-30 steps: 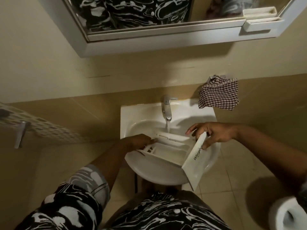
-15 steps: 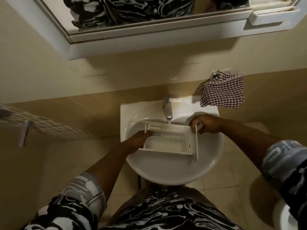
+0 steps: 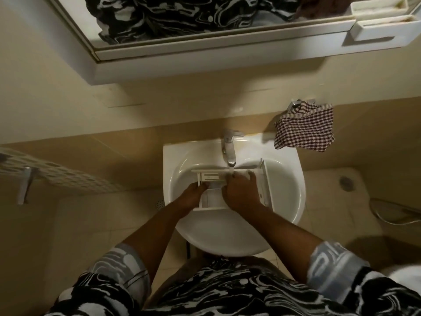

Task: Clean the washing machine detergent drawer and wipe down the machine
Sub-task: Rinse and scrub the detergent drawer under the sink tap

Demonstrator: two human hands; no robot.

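A: Where is the detergent drawer just now?

B: Down in the sink, lying flat with its open side up. Its rear compartments sit right under the tap, and its front panel stands on edge at the right.

A: And the hands?

B: The left hand grips the drawer's left wall, fingers curled onto it. The right hand lies over the middle, its fingers bent down into the rear compartments by the spout. Whether they pinch a divider or only rub, I cannot tell.

A: So the step is scrubbing out residue under the tap?

B: That is my reading, though any stream is too faint to be sure of. To do it well, the left hand should brace firmly so the drawer does not skate on the glazed bowl. The right fingertips should work into the corners and along the dividers, where caked detergent tends to cling. Tipping the drawer toward the drain would let dirty water run off instead of pooling.

A: Any risks?

B: Wet plastic slips, and thin dividers may flex, so press gently. The checked cloth hangs near the sink, handy for drying. The machine is not in view.
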